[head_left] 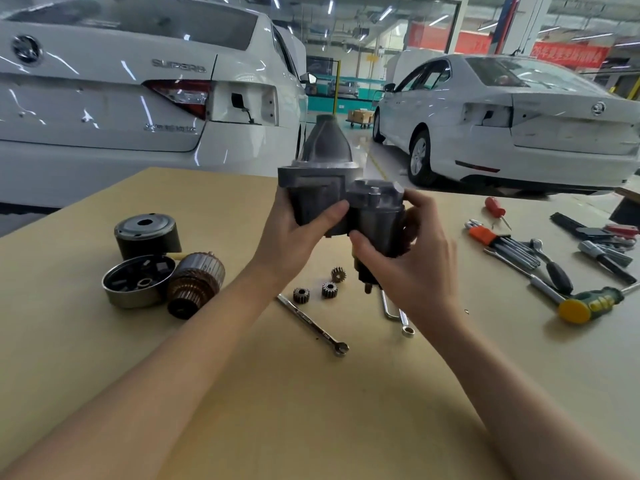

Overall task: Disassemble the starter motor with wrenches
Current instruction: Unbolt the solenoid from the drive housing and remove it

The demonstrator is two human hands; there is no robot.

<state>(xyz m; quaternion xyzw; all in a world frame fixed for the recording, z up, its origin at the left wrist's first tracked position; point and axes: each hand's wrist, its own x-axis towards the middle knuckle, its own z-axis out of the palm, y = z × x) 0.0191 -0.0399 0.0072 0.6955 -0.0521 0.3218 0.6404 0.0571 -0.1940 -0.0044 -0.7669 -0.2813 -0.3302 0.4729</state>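
Observation:
The grey starter motor housing [325,157] with its nose cone pointing up is held in the air above the table. My left hand [294,233] grips its left side, thumb across the front. My right hand [415,261] grips the dark solenoid [375,216] attached on its right. On the table below lie three small gears [329,289], a combination wrench [313,322] and a second wrench [403,320] partly hidden by my right wrist.
At the left of the brown table [311,410] lie a black motor casing [147,237], an end cap [138,284] and the copper armature [194,284]. Hex keys [502,242], a ratchet, screwdrivers [592,303] and other tools lie at the right. Two white cars stand behind.

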